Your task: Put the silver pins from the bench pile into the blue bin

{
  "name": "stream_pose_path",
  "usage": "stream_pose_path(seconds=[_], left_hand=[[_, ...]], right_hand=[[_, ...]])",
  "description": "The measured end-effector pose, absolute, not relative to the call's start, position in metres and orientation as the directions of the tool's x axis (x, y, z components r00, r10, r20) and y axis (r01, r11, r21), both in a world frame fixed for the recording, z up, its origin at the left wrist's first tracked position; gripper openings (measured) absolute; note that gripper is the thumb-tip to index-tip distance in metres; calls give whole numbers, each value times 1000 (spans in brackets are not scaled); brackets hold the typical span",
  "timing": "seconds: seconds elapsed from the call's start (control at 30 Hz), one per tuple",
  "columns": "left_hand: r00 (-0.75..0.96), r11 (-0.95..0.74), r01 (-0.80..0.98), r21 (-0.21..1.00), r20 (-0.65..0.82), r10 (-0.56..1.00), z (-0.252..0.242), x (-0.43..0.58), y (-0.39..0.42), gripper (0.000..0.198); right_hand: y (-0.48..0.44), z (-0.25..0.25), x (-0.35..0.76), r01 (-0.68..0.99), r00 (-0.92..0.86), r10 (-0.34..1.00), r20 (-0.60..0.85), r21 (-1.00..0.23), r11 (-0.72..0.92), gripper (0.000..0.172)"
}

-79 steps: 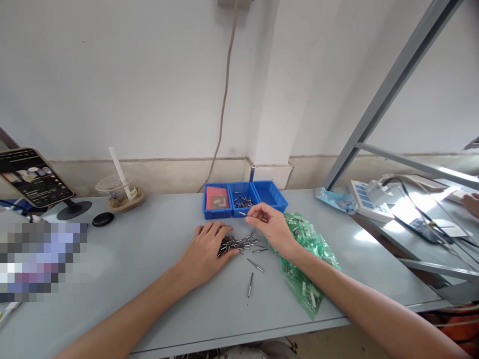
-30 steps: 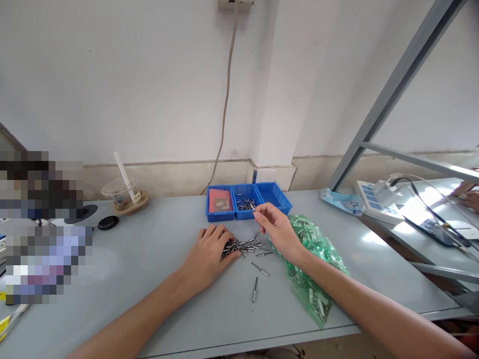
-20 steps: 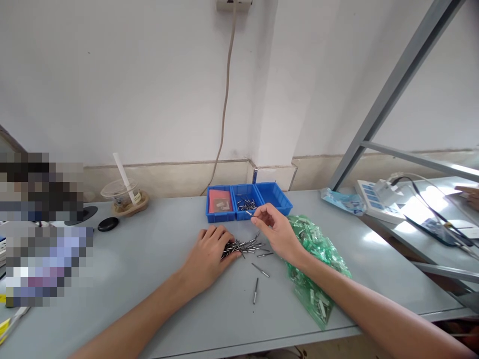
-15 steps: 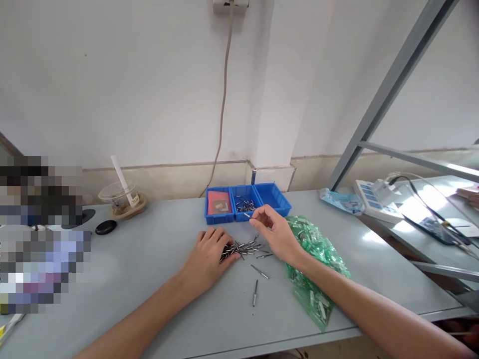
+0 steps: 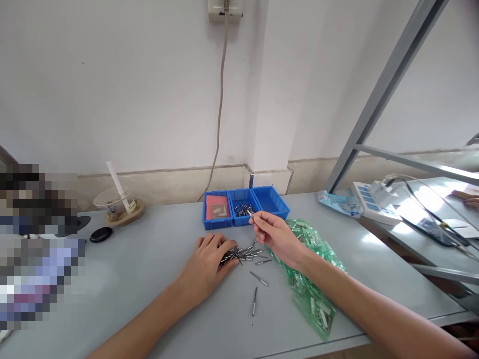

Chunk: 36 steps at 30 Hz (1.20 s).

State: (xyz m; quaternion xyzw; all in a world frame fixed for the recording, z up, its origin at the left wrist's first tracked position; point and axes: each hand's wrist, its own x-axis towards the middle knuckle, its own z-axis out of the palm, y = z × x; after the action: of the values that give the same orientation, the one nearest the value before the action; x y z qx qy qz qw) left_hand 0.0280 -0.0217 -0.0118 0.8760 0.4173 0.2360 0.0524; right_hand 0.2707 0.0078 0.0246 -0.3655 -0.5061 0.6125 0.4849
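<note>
My left hand [image 5: 206,259] curls round the left side of a pile of metal rivets [image 5: 245,253] on the grey table. Pinched in the fingertips of my right hand [image 5: 275,232] is a small rivet [image 5: 250,212], just in front of the blue bins. The middle bin [image 5: 244,222] holds several rivets, the left bin [image 5: 217,224] a red sheet and a small clear packet, and the right bin [image 5: 272,200] shows a bare floor. Two loose rivets [image 5: 259,278] lie nearer the front edge. Beside my right forearm is a green plastic bag [image 5: 318,304] of parts.
At the left are a clear cup [image 5: 114,198] with a white straw, a black oval object [image 5: 101,235] and a pixelated area. A blue packet [image 5: 340,203], a power strip [image 5: 374,205] and a grey metal frame [image 5: 377,107] stand at the right.
My right fingers have closed more around the rivet, which now points up and left at the middle bin's front. The view has shifted slightly; my left hand stays at the pile.
</note>
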Motion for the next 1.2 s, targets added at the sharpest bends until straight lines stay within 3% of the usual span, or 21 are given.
stream_pose_path(seconds=[0.3, 0.73, 0.93, 1.07, 1.2], left_hand=[[541, -650, 694, 309, 371, 755, -13, 28, -21, 15], [532, -646, 697, 312, 379, 757, -12, 31, -21, 16], [527, -642, 698, 316, 380, 760, -11, 32, -20, 19], [522, -637, 697, 328, 376, 765, -13, 32, -19, 19], [526, -646, 689, 327, 387, 757, -15, 31, -19, 20]], right_hand=[[8, 24, 272, -243, -260, 965, 41, -970, -25, 31], [9, 25, 271, -111, -220, 974, 56, -993, 32, 33], [8, 23, 271, 109, -169, 970, 175, -975, 195, 29], [3, 25, 270, 306, -141, 928, 345, -876, 372, 21], [-1, 26, 269, 407, -147, 915, 375, -821, 401, 14]])
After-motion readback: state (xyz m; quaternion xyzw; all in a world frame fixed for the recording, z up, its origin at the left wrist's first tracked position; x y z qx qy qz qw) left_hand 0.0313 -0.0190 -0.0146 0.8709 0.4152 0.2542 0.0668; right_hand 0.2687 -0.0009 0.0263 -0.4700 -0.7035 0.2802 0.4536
